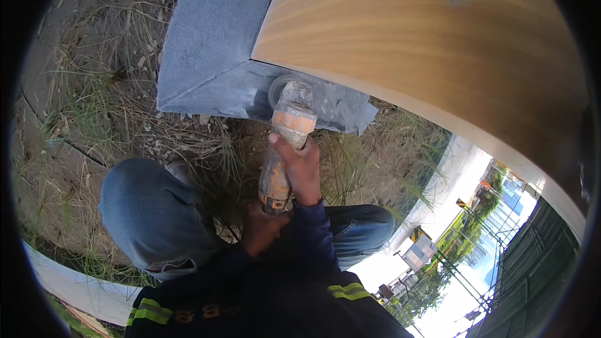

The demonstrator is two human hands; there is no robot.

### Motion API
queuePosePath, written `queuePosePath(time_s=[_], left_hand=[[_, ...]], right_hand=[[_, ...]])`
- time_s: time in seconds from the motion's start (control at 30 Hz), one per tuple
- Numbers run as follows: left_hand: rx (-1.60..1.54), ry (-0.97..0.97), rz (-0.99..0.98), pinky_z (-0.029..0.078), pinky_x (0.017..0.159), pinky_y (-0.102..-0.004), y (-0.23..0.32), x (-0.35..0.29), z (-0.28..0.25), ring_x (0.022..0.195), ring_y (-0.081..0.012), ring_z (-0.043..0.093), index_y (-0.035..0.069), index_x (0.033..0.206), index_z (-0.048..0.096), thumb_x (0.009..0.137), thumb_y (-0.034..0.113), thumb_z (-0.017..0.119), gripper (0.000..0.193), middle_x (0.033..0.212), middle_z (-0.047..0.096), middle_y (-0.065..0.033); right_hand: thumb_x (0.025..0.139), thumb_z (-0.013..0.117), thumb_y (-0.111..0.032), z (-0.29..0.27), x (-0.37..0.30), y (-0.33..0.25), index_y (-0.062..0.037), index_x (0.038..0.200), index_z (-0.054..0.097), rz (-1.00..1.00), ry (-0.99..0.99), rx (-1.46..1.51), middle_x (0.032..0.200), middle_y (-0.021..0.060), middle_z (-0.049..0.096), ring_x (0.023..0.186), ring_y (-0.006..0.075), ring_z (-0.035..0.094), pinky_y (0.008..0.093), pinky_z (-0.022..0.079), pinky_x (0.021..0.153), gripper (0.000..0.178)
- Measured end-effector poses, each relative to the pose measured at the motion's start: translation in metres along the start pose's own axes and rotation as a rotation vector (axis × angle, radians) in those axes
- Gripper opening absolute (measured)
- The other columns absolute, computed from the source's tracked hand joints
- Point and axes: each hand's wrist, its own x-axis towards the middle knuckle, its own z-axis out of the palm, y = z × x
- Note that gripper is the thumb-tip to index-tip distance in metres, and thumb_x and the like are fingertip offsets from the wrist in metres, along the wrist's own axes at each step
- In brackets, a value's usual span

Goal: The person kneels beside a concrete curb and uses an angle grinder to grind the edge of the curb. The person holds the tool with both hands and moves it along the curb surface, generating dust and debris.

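Observation:
A worn angle grinder point(289, 126), orange and grey with grime, is held between my hands and points away from me. My right hand point(303, 170) wraps around the front of its body, the thumb lying along the near side. Lower down, my left hand point(261, 230) closes about the rear end of the tool; some of its fingers are hidden. The round disc point(275, 90) lies against the grey stone slab point(247, 78), partly covered by the grinder head. Whether it spins cannot be made out.
A wide grey slab point(206, 25) meets the nearer one at a slanted joint. Above them stands a smooth tan, wood-grained panel point(407, 25). Dry grass and soil point(94, 106) surround my bent knees point(141, 213). A pale kerb point(460, 156) runs along the right, with scaffolding poles point(501, 244) beyond.

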Motion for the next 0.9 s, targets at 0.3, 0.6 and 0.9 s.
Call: queuePosePath(time_s=[0.3, 0.6, 0.9], left_hand=[[-0.07, 0.024, 0.082, 0.044, 0.045, -0.0301, -0.003, 0.008, -0.001, 0.05, -0.0126, 0.057, -0.002, 0.108, 0.06, 0.079, 0.012, 0.081, 0.038, 0.072, 0.064, -0.0053], [-0.064, 0.044, 0.02, 0.044, 0.046, -0.03, 0.0, 0.005, 0.002, 0.051, -0.0128, 0.058, -0.003, 0.104, 0.062, 0.078, 0.012, 0.08, 0.035, 0.072, 0.064, -0.0057], [-0.024, 0.009, 0.028, 0.043, 0.045, -0.0298, -0.003, 0.01, 0.005, 0.05, -0.012, 0.057, -0.003, 0.101, 0.064, 0.08, 0.013, 0.079, 0.03, 0.071, 0.065, -0.0053]], right_hand=[[0.091, 0.08, -0.023, 0.009, 0.009, -0.007, 0.0017, 0.122, 0.067, -0.03, -0.037, 0.015, 0.106, 0.0049, 0.071, 0.094, 0.012, 0.063, 0.0304, 0.051, 0.085, 0.041], [0.091, 0.079, -0.023, 0.008, 0.007, -0.004, 0.0012, 0.122, 0.067, -0.027, -0.034, 0.001, 0.106, 0.0048, 0.071, 0.093, 0.0118, 0.063, 0.0303, 0.051, 0.085, 0.041], [0.091, 0.079, -0.023, -0.002, 0.005, -0.002, 0.0011, 0.122, 0.067, 0.016, -0.002, 0.038, 0.105, 0.005, 0.071, 0.093, 0.012, 0.063, 0.0303, 0.051, 0.085, 0.041]])
